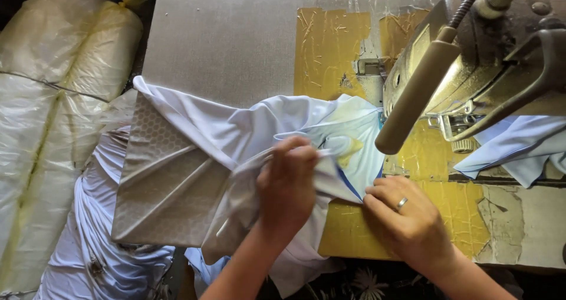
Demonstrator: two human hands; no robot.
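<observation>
Two plastic-wrapped bundles (53,99) — both hands (289,182) on white fabric (236,135)

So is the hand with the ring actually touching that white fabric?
Touching. The head view shows the right hand lying flat on the table, its fingertips pressing the blue-trimmed edge of the white fabric, with no gap between them.

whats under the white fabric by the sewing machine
Under the white printed fabric shows the grey table top with yellow taped patches. What lies beneath its bunched middle is covered.
</observation>
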